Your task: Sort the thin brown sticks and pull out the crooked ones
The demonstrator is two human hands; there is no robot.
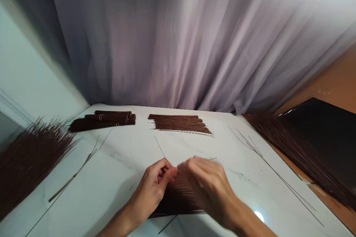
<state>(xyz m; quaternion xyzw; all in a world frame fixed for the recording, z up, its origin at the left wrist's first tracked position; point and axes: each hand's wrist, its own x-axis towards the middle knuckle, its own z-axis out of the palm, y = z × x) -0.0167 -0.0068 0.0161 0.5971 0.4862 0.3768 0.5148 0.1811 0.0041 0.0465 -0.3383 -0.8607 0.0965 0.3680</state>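
My left hand point(154, 187) pinches a thin brown stick at the near middle of the white table point(125, 163), fingers closed around it. My right hand point(207, 185) is blurred by motion and hovers over a flat spread of brown incense sticks point(178, 200) lying between both hands. Its fingers are smeared, so I cannot make out their pose. Part of the spread is hidden under the right hand.
Tied bundles of sticks point(104, 120) lie at the back left. A loose row of sticks point(180, 123) lies at the back middle. Big heaps of sticks sit at the left edge point(27, 159) and the right edge point(300, 152). Stray sticks point(267, 163) are scattered about. A grey curtain point(194, 44) hangs behind.
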